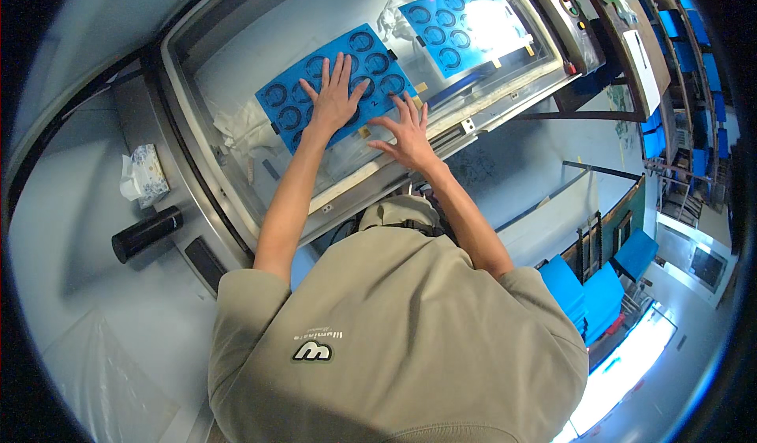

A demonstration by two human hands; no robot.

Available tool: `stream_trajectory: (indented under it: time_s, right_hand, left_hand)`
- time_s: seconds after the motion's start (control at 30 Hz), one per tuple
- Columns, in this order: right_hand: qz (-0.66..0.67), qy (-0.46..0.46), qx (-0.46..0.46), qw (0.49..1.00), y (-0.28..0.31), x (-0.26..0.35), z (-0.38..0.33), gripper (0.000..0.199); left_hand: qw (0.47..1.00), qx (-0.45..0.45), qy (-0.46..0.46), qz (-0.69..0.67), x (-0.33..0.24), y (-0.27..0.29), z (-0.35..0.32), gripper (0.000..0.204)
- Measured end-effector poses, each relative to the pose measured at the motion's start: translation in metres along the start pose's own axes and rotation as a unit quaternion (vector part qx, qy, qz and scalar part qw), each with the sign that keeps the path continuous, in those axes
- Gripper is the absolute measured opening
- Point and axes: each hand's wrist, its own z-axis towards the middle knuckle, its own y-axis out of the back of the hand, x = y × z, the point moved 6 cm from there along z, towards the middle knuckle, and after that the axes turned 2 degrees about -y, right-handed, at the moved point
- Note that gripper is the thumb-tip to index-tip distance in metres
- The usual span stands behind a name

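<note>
A blue sheet printed with several dark rings lies flat on the bed of a framed machine. My left hand rests on the middle of this sheet, fingers spread and empty. Over the sheet's near right corner is my right hand, its fingers apart and its fingertips at the edge, beside small yellow tabs. Whether the right fingertips press on the sheet I cannot tell. A second blue sheet with rings lies farther right on the bed, partly washed out by glare.
Crumpled clear film lies left of the near sheet. A control panel with buttons stands at the machine's right end. On the left are a tissue pack and a black cylinder. Racks with blue sheets stand far right.
</note>
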Motion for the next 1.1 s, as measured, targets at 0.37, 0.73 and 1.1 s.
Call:
stream_trajectory:
  time_s: [0.37, 0.73, 1.1]
  right_hand:
    - [-0.047, 0.011, 0.012, 0.999, -0.003, 0.004, 0.000, 0.038]
    - [0.396, -0.138, -0.023, 0.907, 0.034, -0.019, -0.037, 0.036]
    - [0.838, -0.334, 0.080, 0.425, 0.026, -0.027, -0.088, 0.034]
  left_hand:
    - [1.000, -0.011, -0.005, 0.004, 0.001, -0.001, 0.000, 0.076]
    - [1.000, -0.006, -0.008, 0.023, 0.001, -0.005, -0.003, 0.070]
    - [0.996, 0.014, -0.072, 0.049, -0.018, -0.005, -0.053, 0.072]
